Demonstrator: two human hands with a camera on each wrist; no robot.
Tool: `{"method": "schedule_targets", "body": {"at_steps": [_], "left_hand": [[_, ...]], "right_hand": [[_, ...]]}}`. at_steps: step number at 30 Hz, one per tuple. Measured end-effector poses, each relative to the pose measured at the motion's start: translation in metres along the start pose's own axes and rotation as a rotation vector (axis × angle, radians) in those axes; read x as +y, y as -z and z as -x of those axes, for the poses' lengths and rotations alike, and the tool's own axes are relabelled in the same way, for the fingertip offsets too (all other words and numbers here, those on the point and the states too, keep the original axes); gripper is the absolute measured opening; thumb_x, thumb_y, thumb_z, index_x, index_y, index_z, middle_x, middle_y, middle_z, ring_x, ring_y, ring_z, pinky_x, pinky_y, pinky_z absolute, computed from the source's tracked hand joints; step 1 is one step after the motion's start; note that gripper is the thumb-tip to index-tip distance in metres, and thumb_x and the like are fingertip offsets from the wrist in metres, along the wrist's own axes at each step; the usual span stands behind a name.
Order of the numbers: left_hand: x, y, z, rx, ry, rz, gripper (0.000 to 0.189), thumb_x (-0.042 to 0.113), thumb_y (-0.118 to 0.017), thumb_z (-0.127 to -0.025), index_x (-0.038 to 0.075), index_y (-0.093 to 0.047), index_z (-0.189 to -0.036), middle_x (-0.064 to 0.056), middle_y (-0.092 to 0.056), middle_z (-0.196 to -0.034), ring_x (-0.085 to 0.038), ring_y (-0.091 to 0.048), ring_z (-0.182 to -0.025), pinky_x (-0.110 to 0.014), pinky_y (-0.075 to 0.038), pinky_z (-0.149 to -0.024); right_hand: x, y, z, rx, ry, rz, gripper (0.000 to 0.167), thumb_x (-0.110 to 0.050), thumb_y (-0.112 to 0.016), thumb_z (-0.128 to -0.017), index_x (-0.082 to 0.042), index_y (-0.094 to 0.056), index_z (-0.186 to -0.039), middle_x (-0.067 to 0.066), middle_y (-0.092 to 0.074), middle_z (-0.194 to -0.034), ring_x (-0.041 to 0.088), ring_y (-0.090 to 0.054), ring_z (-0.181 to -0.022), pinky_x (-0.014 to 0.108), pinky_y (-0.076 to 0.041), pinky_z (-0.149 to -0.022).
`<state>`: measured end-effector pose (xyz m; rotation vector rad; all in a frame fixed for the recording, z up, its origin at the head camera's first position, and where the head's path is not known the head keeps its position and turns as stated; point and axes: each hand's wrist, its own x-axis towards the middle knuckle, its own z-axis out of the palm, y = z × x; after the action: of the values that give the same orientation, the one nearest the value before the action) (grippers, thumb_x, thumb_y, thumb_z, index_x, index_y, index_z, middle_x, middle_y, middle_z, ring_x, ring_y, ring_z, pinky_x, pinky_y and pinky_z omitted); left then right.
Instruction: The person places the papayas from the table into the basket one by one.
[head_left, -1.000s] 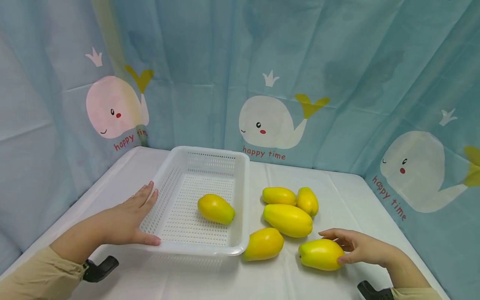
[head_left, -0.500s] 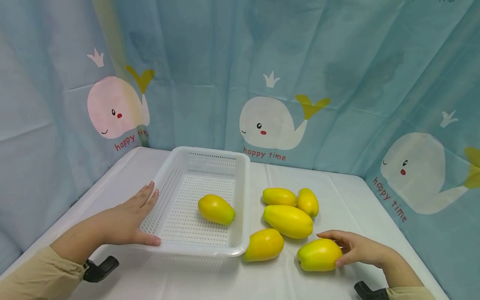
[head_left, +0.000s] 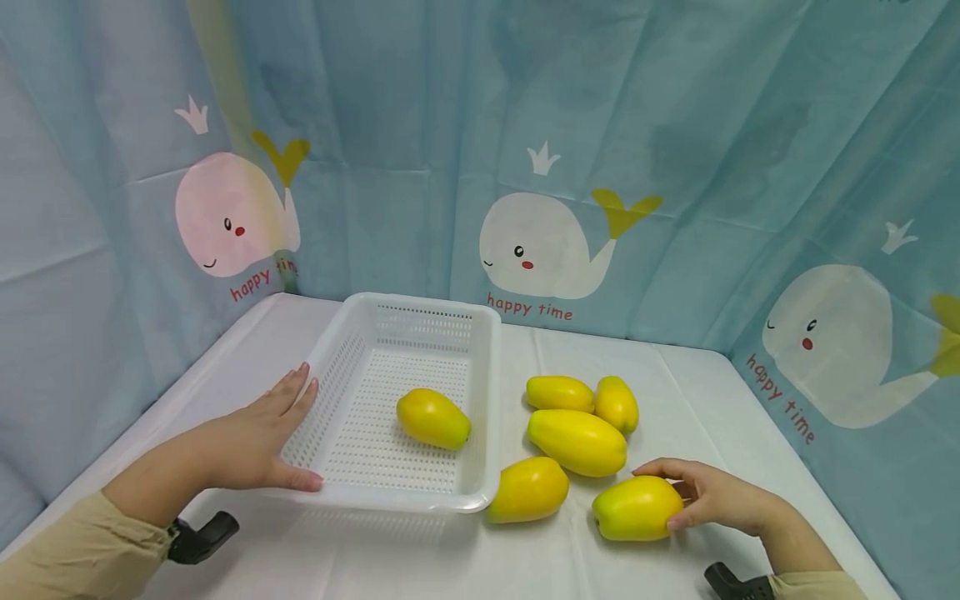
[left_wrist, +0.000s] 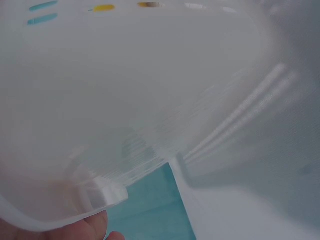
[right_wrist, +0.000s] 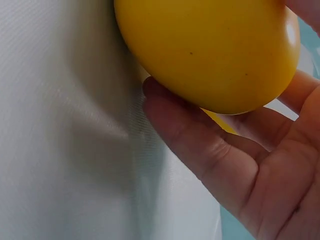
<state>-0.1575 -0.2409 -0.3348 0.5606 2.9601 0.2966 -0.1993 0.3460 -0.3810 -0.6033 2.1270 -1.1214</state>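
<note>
A white perforated plastic basket (head_left: 492,400) stands left of centre, holding one yellow papaya (head_left: 432,419) with a greenish end. My left hand (head_left: 251,442) rests on its near left corner, fingers spread along the left rim and thumb on the front rim. The left wrist view shows the basket's wall (left_wrist: 125,85) close up. At the right, my right hand (head_left: 723,497) grips a yellow-green papaya (head_left: 637,508) on the table, thumb on the near side and fingers around the far side. In the right wrist view the fingers (right_wrist: 200,145) curve under that papaya (right_wrist: 215,55).
Between basket and right hand lie more papayas: one (head_left: 529,490) against the basket's near right corner, a large one (head_left: 577,442) behind it, and two smaller ones (head_left: 559,392) farther back. A blue whale-print curtain (head_left: 405,167) encloses the white-covered table (head_left: 420,558).
My right hand has shifted slightly left, and the papaya in its grasp has moved left with it. The left hand and the basket have stayed in place.
</note>
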Motion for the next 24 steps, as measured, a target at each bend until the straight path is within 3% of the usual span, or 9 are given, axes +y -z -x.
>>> {"method": "schedule_targets", "body": {"at_steps": [7,16,20,24], "left_hand": [[0.0,0.0,0.0,0.004,0.001,0.004,0.133,0.085,-0.051,-0.054,-0.004,-0.011,-0.144,-0.022,0.003,-0.151,-0.04,-0.005,-0.137,-0.06,-0.021,-0.102],[0.001,0.001,0.0,-0.005,0.016,0.009,0.133,0.085,-0.05,-0.053,-0.003,-0.011,-0.144,-0.022,0.003,-0.151,-0.04,-0.005,-0.137,-0.06,-0.02,-0.102],[0.0,0.0,0.0,-0.006,0.014,0.007,0.133,0.085,-0.05,-0.053,-0.003,-0.011,-0.144,-0.021,0.003,-0.151,-0.04,-0.005,-0.137,-0.06,-0.02,-0.102],[0.0,0.0,0.0,-0.003,0.008,0.007,0.133,0.085,-0.051,-0.054,-0.004,-0.011,-0.144,-0.022,0.003,-0.151,-0.04,-0.005,-0.137,-0.06,-0.02,-0.103]], "right_hand": [[-0.005,0.002,0.004,0.01,0.0,0.059,0.05,-0.016,-0.066,-0.082,-0.014,-0.048,-0.129,0.007,-0.051,-0.128,0.022,-0.052,-0.106,0.047,-0.037,-0.089],[-0.015,0.018,0.018,0.01,0.084,0.046,0.049,-0.008,-0.063,-0.084,-0.009,-0.045,-0.13,0.006,-0.053,-0.126,0.02,-0.053,-0.104,0.027,-0.044,-0.085],[-0.024,0.025,0.024,0.006,0.132,0.025,0.049,-0.004,-0.059,-0.086,-0.006,-0.042,-0.132,0.007,-0.052,-0.127,0.019,-0.053,-0.105,0.027,-0.046,-0.084],[-0.031,0.031,0.027,0.054,0.147,0.06,0.051,-0.002,-0.059,-0.085,-0.005,-0.041,-0.132,0.002,-0.052,-0.126,0.018,-0.054,-0.104,0.028,-0.047,-0.084]]}}
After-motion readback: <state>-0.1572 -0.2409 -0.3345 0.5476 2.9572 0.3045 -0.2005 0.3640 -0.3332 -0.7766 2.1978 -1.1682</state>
